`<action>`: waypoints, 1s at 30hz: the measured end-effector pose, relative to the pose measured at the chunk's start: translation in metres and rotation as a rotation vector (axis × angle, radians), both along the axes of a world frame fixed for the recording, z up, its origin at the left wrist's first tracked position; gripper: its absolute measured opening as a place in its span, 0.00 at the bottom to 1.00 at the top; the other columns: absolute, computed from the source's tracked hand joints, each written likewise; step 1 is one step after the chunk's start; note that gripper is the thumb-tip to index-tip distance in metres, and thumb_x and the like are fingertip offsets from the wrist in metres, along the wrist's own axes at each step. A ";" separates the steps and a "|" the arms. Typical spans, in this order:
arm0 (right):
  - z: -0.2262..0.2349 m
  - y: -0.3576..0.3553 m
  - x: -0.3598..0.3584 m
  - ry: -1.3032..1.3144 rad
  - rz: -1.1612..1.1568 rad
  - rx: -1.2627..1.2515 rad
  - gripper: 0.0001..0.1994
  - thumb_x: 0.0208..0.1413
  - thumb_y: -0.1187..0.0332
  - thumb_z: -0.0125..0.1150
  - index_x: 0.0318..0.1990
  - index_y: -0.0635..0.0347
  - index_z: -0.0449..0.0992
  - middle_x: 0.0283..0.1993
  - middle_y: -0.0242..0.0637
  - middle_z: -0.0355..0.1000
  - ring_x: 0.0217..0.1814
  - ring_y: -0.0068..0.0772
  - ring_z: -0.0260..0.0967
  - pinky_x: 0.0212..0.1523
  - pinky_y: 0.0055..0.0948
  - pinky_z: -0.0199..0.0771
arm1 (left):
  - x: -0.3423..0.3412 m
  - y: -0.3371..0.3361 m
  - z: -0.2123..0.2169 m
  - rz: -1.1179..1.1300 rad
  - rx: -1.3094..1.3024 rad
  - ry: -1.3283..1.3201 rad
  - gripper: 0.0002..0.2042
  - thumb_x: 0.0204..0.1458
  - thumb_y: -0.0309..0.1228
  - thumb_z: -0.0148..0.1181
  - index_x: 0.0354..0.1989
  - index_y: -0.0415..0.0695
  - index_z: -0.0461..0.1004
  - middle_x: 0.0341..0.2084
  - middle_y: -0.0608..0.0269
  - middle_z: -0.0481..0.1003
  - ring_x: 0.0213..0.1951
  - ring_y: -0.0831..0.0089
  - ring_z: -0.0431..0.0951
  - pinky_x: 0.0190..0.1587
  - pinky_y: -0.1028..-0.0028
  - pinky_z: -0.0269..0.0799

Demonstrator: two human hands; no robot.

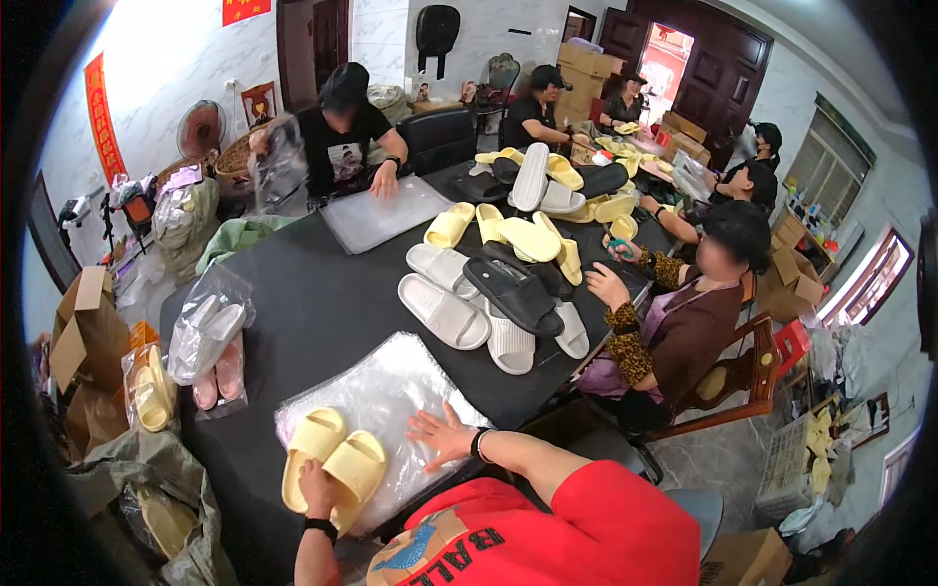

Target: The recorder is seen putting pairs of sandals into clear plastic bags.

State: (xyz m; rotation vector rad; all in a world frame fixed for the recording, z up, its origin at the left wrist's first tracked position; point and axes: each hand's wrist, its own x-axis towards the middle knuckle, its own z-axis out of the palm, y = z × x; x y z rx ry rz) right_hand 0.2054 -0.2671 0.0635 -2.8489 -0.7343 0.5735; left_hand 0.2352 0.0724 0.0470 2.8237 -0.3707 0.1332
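My left hand (317, 486) grips a pair of pale yellow slide slippers (358, 463) by the straps, low over the near side of the dark table (283, 303). Under and beside the slippers lies a stack of clear plastic bags (396, 376). My right hand (445, 436) rests on the stack's right part, fingers spread, holding nothing. To the left sit bagged white slippers (216, 332) and bagged pink slippers (231, 366). A heap of loose slides lies farther right, with white slippers (445, 311) and a black slipper (513, 296) nearest me.
Bagged yellow slippers (151, 391) lie at the left edge above a grey-green sack (166, 469). Across the table, a person's hand (385, 182) touches another stack of plastic bags (386, 212). At right a person with leopard-print sleeves (630, 342) holds green-handled scissors (619, 248). Others sit farther back.
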 end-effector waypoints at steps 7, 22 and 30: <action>-0.018 -0.011 0.006 -0.051 0.061 0.078 0.47 0.39 0.30 0.46 0.65 0.47 0.49 0.70 0.42 0.32 0.72 0.45 0.28 0.57 0.72 0.18 | 0.013 0.099 -0.024 0.339 0.043 0.012 0.18 0.40 0.21 0.50 0.44 0.36 0.67 0.40 0.44 0.69 0.45 0.50 0.68 0.48 0.59 0.63; -0.018 0.011 -0.020 -0.128 -0.040 0.078 0.42 0.43 0.41 0.55 0.64 0.46 0.48 0.70 0.39 0.33 0.72 0.41 0.24 0.58 0.69 0.18 | -0.039 -0.021 0.031 -0.131 -0.026 0.151 0.11 0.40 0.22 0.50 0.35 0.39 0.66 0.35 0.52 0.67 0.39 0.54 0.68 0.39 0.60 0.68; -0.014 -0.011 -0.007 -0.189 -0.052 0.163 0.36 0.46 0.39 0.50 0.62 0.46 0.55 0.68 0.42 0.39 0.71 0.42 0.29 0.59 0.68 0.17 | -0.010 0.066 0.046 0.342 -0.014 0.129 0.08 0.43 0.23 0.50 0.34 0.37 0.66 0.35 0.48 0.68 0.39 0.49 0.68 0.39 0.58 0.66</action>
